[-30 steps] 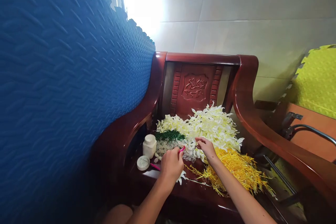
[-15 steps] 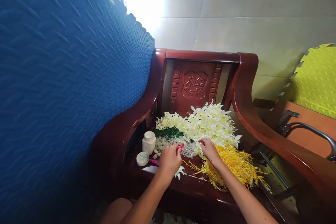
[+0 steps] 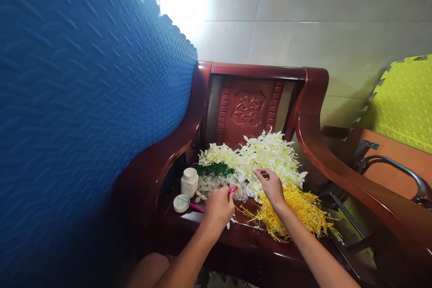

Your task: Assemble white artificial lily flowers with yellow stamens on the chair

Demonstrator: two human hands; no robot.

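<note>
Pale tiled wall (image 3: 320, 31) behind, glare at 12 o'clock. Big blue textured foam mat (image 3: 84, 99) filling the 9 o'clock side, leaning against a dark red carved wooden armchair (image 3: 249, 108). Yellow-green foam mat (image 3: 405, 99) off at 3 o'clock.

On the seat, at centre: heap of white artificial flower petals (image 3: 270, 155). Just below it, toward 4 o'clock, a pile of yellow thread-like stamens (image 3: 303, 213). Left of the white heap, a small patch of green pieces (image 3: 216, 170), touching a spread of clear small plastic bits (image 3: 211, 183).

Right hand (image 3: 272, 186) over the white petals, fingertips pinched on a petal at the heap's lower edge. Left hand (image 3: 219, 209) closed around a thin pink tool (image 3: 233, 189), tip pointing at 1 o'clock toward the petals. Second pink stick (image 3: 196, 207) lying at 9 o'clock of that hand.

Further at 9 o'clock: small white plastic jar (image 3: 189, 182), open, standing upright; round white lid (image 3: 181, 203) lying just beside it at 7 o'clock.
</note>
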